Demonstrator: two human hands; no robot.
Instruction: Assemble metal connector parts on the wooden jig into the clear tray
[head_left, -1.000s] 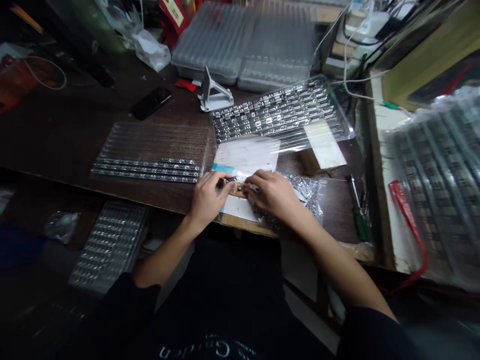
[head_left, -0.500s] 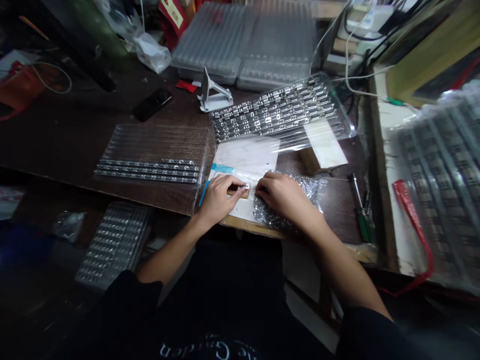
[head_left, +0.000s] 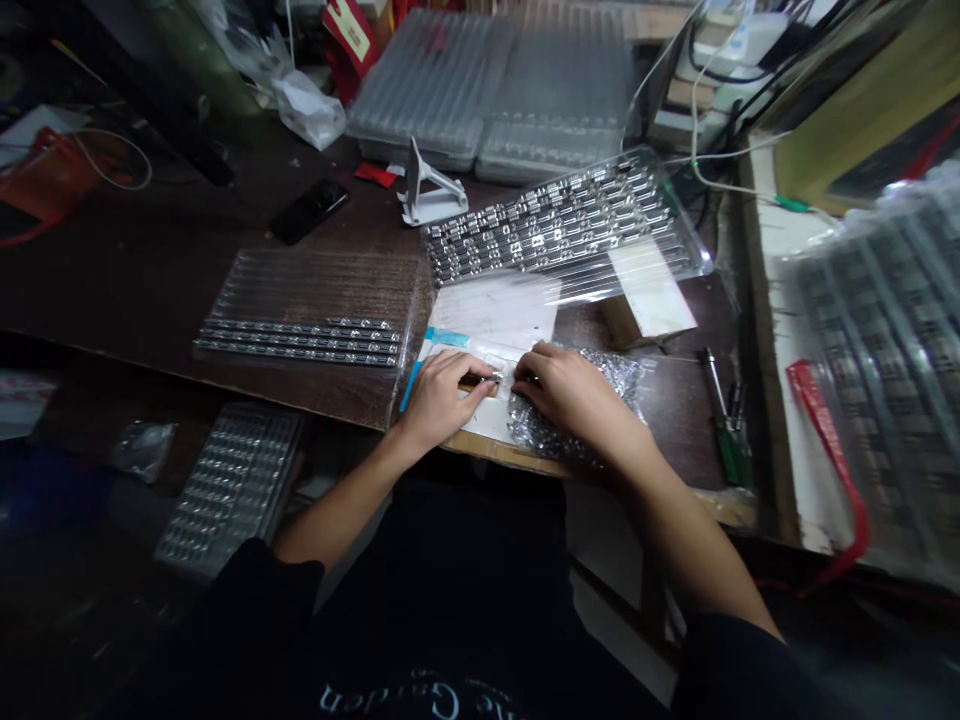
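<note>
My left hand (head_left: 444, 397) is closed around a small metal part (head_left: 496, 377), its thumb and forefinger pinching it above a small brown block (head_left: 487, 391). Just to the right, my right hand (head_left: 559, 385) has its fingers pressed together over the left edge of a pile of small shiny pieces (head_left: 536, 432); what they grip is hidden. Both hands are over a white board (head_left: 495, 312) with blue tape (head_left: 448, 338) at its left. Left of it lies a clear ribbed tray (head_left: 315, 285) with several rows of metal parts along its near side.
Behind the board, a fuller tray (head_left: 555, 225) lies slanted. A white-topped block (head_left: 651, 290) and green-handled screwdriver (head_left: 727, 445) are at the right. Farther back are a white stand (head_left: 431, 195), a black phone (head_left: 309, 211) and stacked clear trays (head_left: 555, 100).
The small metal part in my left hand has tilted and shows less of its bright face. My right hand has barely moved. The whole view has shifted slightly.
</note>
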